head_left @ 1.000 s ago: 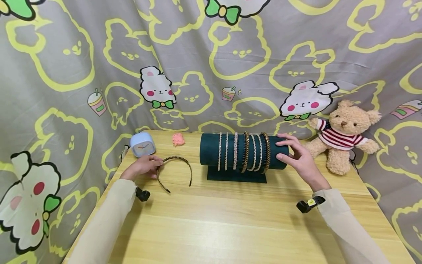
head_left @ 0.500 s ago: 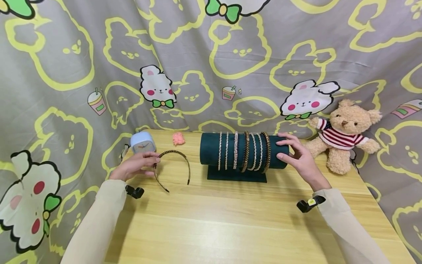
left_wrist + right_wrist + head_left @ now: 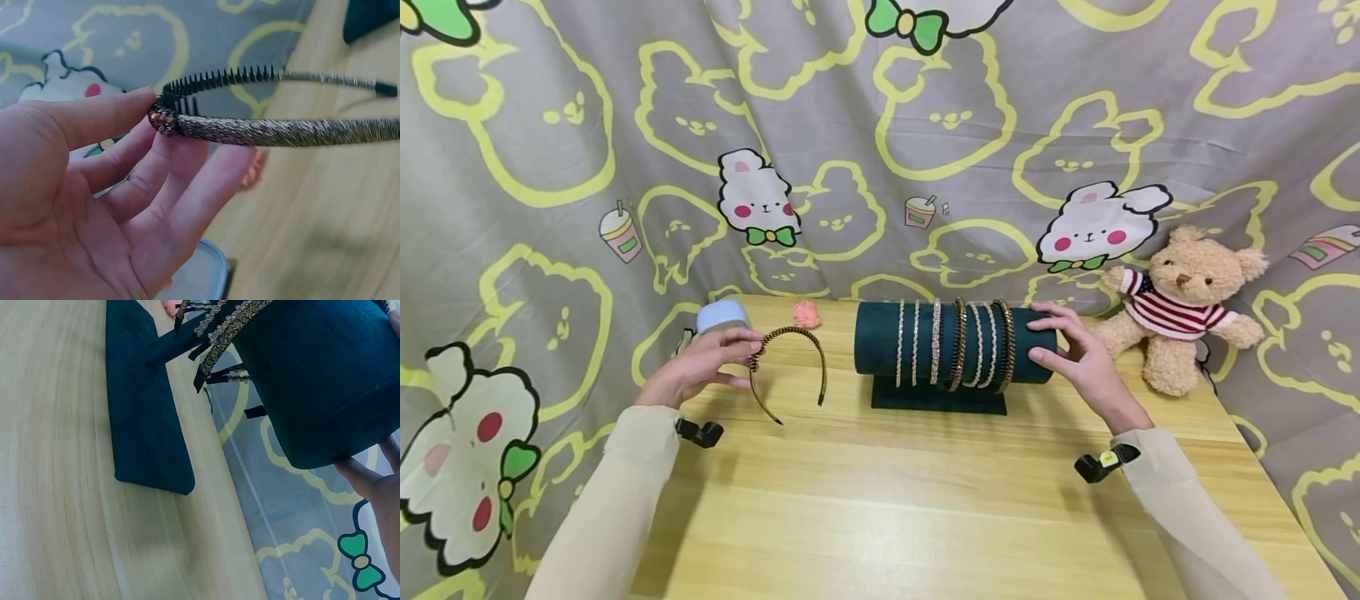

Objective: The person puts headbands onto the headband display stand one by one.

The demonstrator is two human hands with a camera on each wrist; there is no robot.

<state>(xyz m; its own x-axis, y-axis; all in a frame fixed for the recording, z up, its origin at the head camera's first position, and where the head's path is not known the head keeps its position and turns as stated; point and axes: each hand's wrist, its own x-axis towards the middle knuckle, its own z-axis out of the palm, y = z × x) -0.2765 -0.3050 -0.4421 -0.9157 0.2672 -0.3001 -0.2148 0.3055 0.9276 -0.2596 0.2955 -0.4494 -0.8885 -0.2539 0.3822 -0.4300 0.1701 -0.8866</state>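
Note:
My left hand (image 3: 703, 364) pinches a bronze-and-black headband (image 3: 250, 130) between thumb and fingertips, near its decorated, toothed crown. Both ends of the band point toward the right in the left wrist view. In the head view the headband hangs over the table, left of a dark green velvet headband stand (image 3: 877, 342). Several headbands, silvery and bronze (image 3: 960, 343), sit side by side around the stand's padded roll. My right hand (image 3: 1086, 371) grips the right end of that roll, thumb in front and fingers over the top. Only part of this hand (image 3: 380, 487) shows in the right wrist view.
A light blue clock (image 3: 721, 314) stands at the back left, partly hidden behind my left hand. Beside it lies a small pink object (image 3: 806, 315). A teddy bear (image 3: 1180, 312) in a striped shirt sits at the back right, against a patterned curtain (image 3: 842, 108).
My left hand has lifted the headband up and slightly left, now covering more of the clock. My right hand and the stand have stayed in place.

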